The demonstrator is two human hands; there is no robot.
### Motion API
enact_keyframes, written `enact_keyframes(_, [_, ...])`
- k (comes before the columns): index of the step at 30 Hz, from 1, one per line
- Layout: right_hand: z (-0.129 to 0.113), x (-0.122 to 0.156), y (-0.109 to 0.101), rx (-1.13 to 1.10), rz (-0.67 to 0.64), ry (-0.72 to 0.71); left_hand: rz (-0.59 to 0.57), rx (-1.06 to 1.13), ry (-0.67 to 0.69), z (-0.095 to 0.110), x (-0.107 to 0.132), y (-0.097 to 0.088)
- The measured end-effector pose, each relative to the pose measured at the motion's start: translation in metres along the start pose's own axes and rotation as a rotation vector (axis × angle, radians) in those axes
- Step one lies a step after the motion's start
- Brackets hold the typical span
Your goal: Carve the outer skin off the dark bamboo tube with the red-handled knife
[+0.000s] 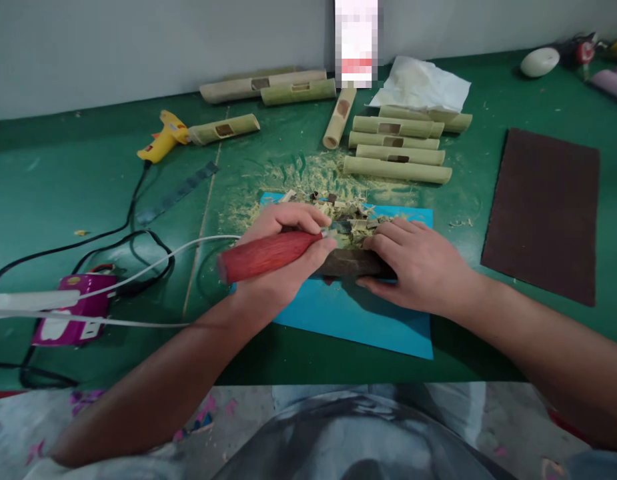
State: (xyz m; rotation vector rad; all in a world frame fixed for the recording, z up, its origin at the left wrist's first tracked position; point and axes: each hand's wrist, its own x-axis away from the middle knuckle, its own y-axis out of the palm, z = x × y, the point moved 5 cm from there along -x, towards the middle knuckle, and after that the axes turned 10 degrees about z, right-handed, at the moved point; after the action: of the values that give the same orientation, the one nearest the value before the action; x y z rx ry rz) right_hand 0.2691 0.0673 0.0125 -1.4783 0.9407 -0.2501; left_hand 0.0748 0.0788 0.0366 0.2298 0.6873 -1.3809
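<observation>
My left hand [273,287] is closed around a red wooden-handled carving tool [268,257]. The handle's butt points left, and the short metal end shows between thumb and fingers, pointing right. My right hand [418,263] grips the right end of a dark brown bar-shaped piece [355,264], fingers over its top and thumb at the near side. The piece's left end reaches my left thumb. Both hands are above a blue sheet [358,313]. Shavings and dark scraps [345,212] lie heaped just beyond the fingers, and the exact point of the tool is hard to make out.
Bamboo tubes with cut openings [397,170] lie at the back, near white paper [421,87]. A yellow glue gun [163,139] rests at left, above a purple power adapter [93,300] with cables. A dark brown sheet [543,213] lies at right.
</observation>
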Motion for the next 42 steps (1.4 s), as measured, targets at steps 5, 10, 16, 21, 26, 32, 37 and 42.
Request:
enact_keyframes(5, [0.003, 0.0, 0.001, -0.039, 0.022, 0.028, -0.028, 0.093, -0.056, -0.011, -0.007, -0.005])
enact_keyframes(10, [0.004, -0.001, 0.002, -0.06, 0.018, 0.084, -0.03, 0.272, -0.265, -0.027, -0.006, -0.005])
enact_keyframes(16, [0.001, 0.0, 0.001, 0.004, 0.034, 0.072, 0.005, 0.267, -0.263, -0.025, -0.004, -0.005])
enact_keyframes(21, [-0.002, 0.0, 0.001, 0.029, 0.073, 0.046, 0.019, 0.071, -0.142, -0.008, 0.003, -0.004])
enact_keyframes(26, [-0.003, 0.0, 0.0, 0.02, 0.113, 0.04, -0.012, -0.077, 0.119, 0.007, 0.01, -0.002])
enact_keyframes(32, [-0.003, -0.001, 0.0, 0.002, 0.104, 0.056, -0.016, -0.043, 0.214, 0.006, 0.014, -0.002])
enact_keyframes(37, [-0.004, -0.001, 0.0, -0.006, 0.108, 0.056, -0.053, -0.065, 0.185, 0.003, 0.016, -0.003])
enact_keyframes(42, [-0.003, 0.0, 0.001, -0.014, 0.093, 0.06, -0.079, -0.128, 0.192, 0.006, 0.014, -0.003])
